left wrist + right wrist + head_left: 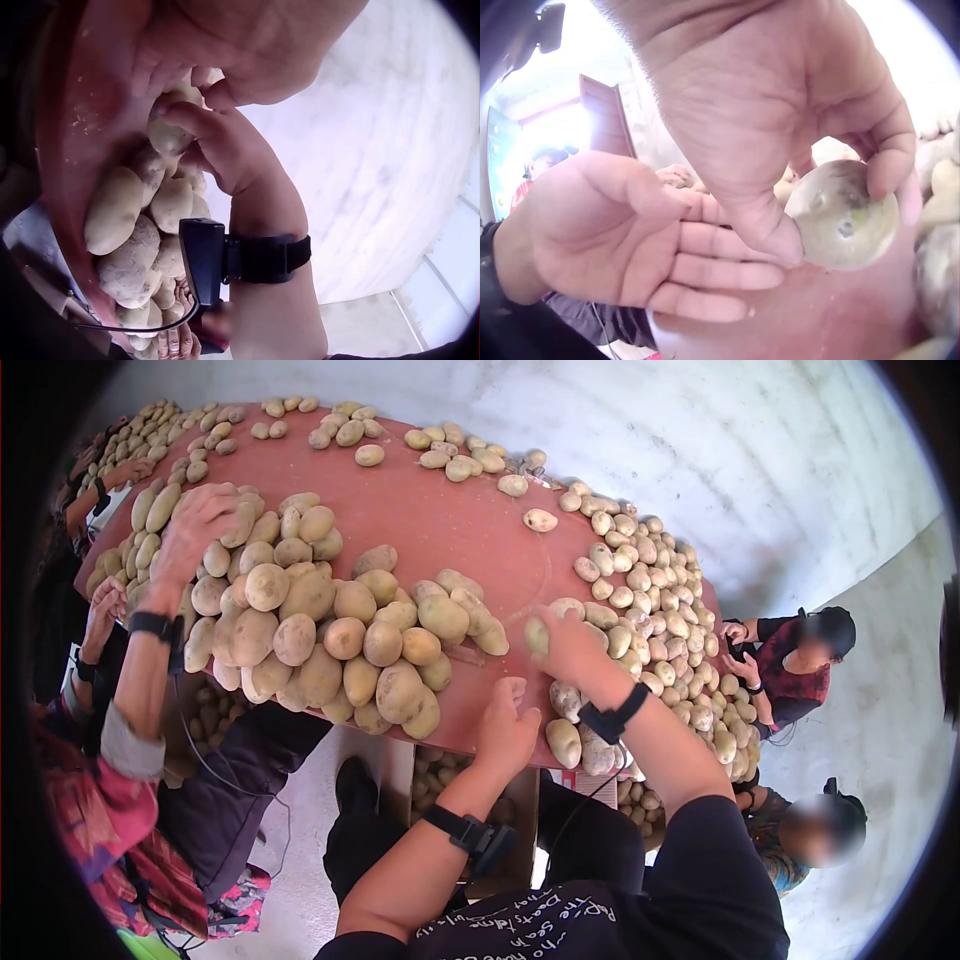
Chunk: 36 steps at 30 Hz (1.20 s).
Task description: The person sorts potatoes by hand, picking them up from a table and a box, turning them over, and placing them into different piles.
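Note:
My right hand (pixel 578 658) holds a single potato (pixel 840 225) over the red table, pinched between thumb and fingers; a small green patch shows on its skin in the right wrist view. Close beside it is my left hand (pixel 508 732), near the table's front edge. Its palm and fairly straight fingers (pixel 724 274) face the camera in the right wrist view, holding nothing. Loose potatoes (pixel 112 210) lie right by my right hand. To the left, a large potato heap (pixel 330 610) is piled on the table.
Another person's hand (pixel 200 525) reaches onto the heap from the left. More potatoes (pixel 660 600) run along the table's right side, and small groups (pixel 350 432) line its far edge. A cardboard box (pixel 398 775) with potatoes stands below the front edge. Two people (pixel 795 670) are at the right.

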Motion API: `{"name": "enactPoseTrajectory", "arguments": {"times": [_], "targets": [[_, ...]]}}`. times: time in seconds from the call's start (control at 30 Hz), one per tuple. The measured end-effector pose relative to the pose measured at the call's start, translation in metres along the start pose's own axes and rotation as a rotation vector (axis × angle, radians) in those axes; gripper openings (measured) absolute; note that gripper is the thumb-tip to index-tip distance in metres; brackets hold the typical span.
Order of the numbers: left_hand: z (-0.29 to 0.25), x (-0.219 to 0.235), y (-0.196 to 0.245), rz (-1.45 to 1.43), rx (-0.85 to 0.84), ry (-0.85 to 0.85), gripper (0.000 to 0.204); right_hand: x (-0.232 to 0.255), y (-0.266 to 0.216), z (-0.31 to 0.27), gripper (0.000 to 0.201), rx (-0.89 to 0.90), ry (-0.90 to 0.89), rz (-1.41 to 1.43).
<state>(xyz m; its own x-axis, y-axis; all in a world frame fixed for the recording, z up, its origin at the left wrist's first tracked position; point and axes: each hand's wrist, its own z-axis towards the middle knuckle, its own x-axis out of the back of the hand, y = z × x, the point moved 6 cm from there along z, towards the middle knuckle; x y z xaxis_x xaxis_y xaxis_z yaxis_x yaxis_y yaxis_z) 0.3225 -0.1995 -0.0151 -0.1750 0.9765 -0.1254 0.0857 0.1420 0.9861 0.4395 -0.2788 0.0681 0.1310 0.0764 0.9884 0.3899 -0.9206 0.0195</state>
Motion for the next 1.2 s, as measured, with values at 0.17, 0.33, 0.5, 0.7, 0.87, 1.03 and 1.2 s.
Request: {"name": "enactPoseTrajectory", "arguments": {"times": [0.17, 0.33, 0.5, 0.7, 0.87, 1.03, 1.2], "targets": [[0.000, -0.001, -0.003, -0.006, -0.007, -0.037, 0.043, -0.024, 0.019, 0.037, 0.066, -0.044, -0.201, -0.105], [-0.001, 0.006, 0.007, 0.008, -0.025, -0.031, 0.043, -0.019, 0.015, 0.036, 0.059, -0.036, -0.203, -0.135], [-0.003, 0.010, 0.010, 0.083, -0.022, -0.042, 0.043, -0.005, 0.001, 0.038, 0.049, -0.010, -0.010, -0.158], [-0.003, 0.006, -0.002, 0.136, 0.090, -0.038, 0.045, -0.044, -0.043, 0.053, 0.046, 0.105, -0.069, 0.051], [-0.001, 0.010, -0.004, 0.124, 0.026, 0.017, 0.042, -0.058, -0.046, 0.052, 0.048, 0.071, 0.038, 0.160], [-0.006, 0.006, -0.002, 0.158, 0.004, -0.094, 0.040, -0.041, -0.032, 0.034, 0.048, 0.034, -0.043, 0.065], [-0.008, 0.008, -0.003, 0.169, -0.035, -0.070, 0.039, 0.019, 0.009, 0.018, 0.047, -0.178, 0.014, 0.016]]}}
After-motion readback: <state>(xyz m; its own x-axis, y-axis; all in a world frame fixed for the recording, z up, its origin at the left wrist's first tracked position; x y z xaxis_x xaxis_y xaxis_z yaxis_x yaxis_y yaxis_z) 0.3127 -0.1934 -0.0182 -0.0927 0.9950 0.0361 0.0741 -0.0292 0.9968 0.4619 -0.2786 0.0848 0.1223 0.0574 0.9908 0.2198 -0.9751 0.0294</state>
